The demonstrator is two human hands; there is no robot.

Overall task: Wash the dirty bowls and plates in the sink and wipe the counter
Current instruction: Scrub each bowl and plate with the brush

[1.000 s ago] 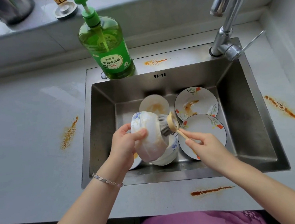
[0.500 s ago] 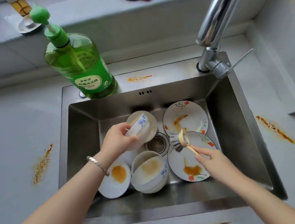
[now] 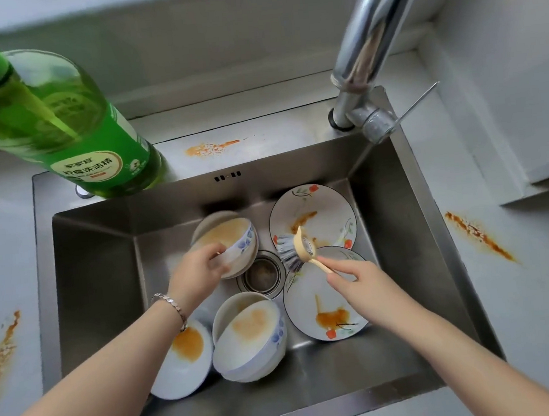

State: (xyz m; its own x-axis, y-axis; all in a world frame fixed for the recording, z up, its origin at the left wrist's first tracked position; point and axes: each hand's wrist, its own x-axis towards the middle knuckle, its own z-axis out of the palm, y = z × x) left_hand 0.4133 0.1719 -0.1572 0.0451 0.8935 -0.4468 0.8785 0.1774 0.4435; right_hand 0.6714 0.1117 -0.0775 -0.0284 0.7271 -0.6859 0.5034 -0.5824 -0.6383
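Down in the sink, the left hand grips a smeared bowl by its rim beside the drain. The right hand pinches the brush by its handle above the near plate. Bare steel shows along both side walls. At the sink's back edge, the green bottle has a label reading 柠檬洗洁精.

Your steel sink holds, round its central drain: a flowered plate at 1 o'clock, a second plate at 4, stacked bowls at 6, a stained saucer at 7, and a pale dish at 11. Its rear ledge carries your green soap bottle at 10 and the faucet at 1. Your pale counter bears orange smears at 3 and 9.
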